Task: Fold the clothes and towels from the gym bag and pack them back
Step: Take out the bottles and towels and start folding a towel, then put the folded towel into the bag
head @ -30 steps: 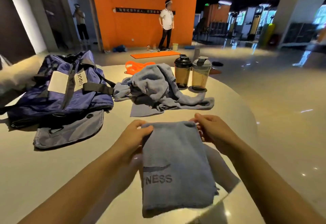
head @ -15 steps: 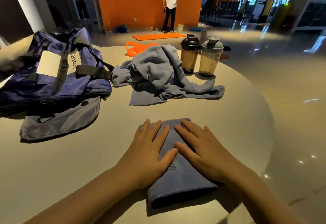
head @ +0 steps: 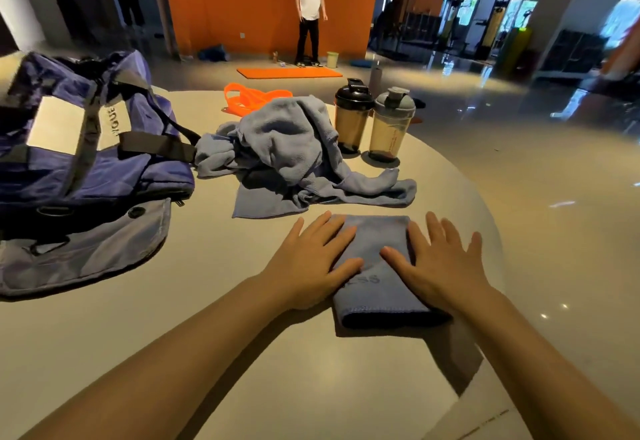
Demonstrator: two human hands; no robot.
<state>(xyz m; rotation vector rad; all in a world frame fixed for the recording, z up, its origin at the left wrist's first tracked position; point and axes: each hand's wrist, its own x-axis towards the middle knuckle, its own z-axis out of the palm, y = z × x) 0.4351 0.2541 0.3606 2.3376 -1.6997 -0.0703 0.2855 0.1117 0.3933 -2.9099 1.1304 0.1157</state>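
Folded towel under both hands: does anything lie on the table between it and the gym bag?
Nothing visible does. The folded towel lies under the left hand and right hand; bare table runs left to the gym bag. The crumpled towel pile lies behind, off that line.

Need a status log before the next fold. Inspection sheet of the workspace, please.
Surface: pale round table, glossy.
Job's things: folded towel near the front edge; unfolded towel heap behind it; blue gym bag at left, flap hanging open.
Clutter: two shaker bottles, upright, side by side; orange band behind the heap.
Hands: left hand and right hand flat, fingers spread, pressing the folded towel's sides.
Cables: nothing seen.
Surroundings: gym floor, orange wall, orange mat, standing person beyond.
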